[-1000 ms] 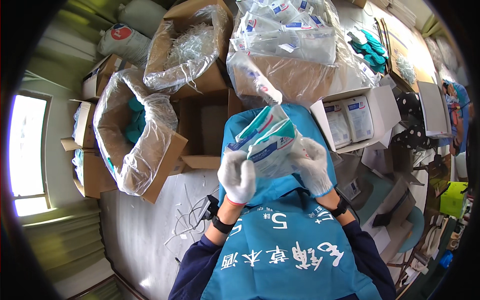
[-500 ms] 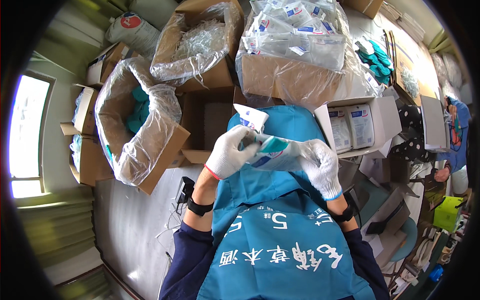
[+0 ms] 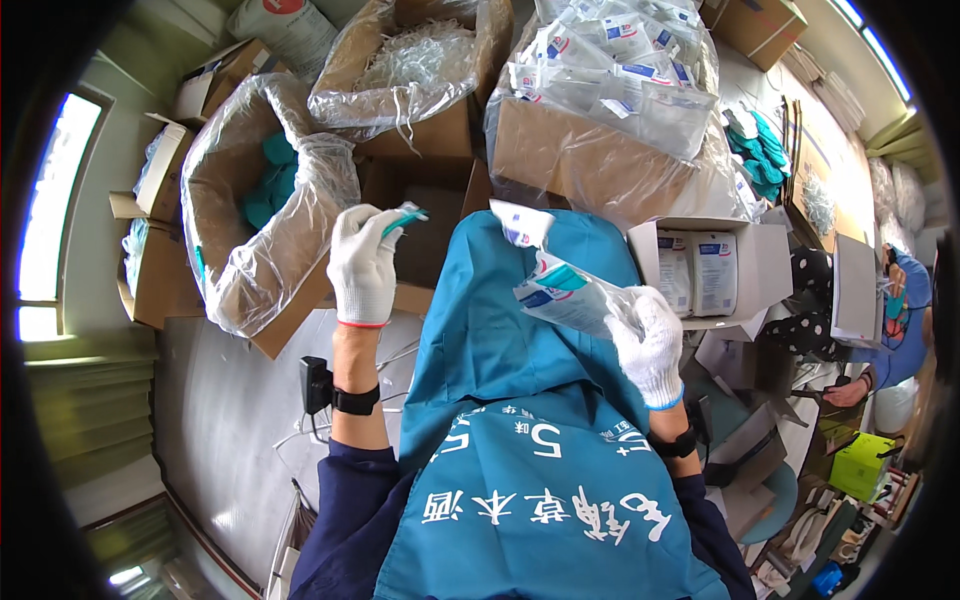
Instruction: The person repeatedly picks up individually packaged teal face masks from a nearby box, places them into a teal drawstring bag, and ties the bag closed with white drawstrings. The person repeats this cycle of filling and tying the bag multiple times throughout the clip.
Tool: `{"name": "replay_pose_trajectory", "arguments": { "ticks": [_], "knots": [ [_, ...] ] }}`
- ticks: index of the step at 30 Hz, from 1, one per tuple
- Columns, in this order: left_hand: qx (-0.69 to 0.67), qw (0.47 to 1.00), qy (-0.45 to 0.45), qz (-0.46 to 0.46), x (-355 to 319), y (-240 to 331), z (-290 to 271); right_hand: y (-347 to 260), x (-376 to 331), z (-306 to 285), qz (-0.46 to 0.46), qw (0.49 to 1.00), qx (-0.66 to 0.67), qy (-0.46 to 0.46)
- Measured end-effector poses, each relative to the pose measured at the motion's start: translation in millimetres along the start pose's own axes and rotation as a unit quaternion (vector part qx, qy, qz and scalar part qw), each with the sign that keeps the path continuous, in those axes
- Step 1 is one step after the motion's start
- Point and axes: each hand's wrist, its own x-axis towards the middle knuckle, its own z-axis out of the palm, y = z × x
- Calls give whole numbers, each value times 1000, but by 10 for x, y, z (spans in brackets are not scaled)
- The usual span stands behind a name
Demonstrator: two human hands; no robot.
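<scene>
My left hand (image 3: 365, 262), in a white knit glove, is raised near the lined carton on the left. Its fingers pinch a small, slim teal piece (image 3: 402, 220) whose kind I cannot make out. Over my lap my right hand (image 3: 645, 345), gloved too, grips one end of a clear plastic pouch (image 3: 590, 310) with blue print. Something teal shows inside the pouch near its upper end. Just beyond that end, a white printed packet (image 3: 522, 222) lies on my blue apron (image 3: 540, 400).
A plastic-lined carton (image 3: 290, 325) with teal items stands left, an open brown box (image 3: 425, 190) beside it. Behind are a carton of clear strips (image 3: 418, 58) and one heaped with pouches (image 3: 590, 150). A white box (image 3: 770, 265) holds filled packs; another person (image 3: 900, 320) sits far right.
My left hand has left the pouch and swung to the left, carrying the small teal piece. My right hand still grips the pouch, which now tilts down toward the right.
</scene>
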Motion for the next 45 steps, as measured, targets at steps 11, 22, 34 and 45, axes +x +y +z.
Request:
{"name": "replay_pose_trajectory", "arguments": {
  "ticks": [11,22,34,45],
  "knots": [
    [-326,910,-245,-71,-138,639,257,-173,248,202,-113,992,-49,-35],
    [-364,889,-247,-128,-218,385,494,-88,397,193,-88,988,5,-124],
    [-515,727,-47,-452,-512,-214,461,1459,2320,-304,-195,873,-399,201],
    [-506,699,-56,-502,-364,-138,684,2862,3265,530,302,882,-194,-306]
  ]
}}
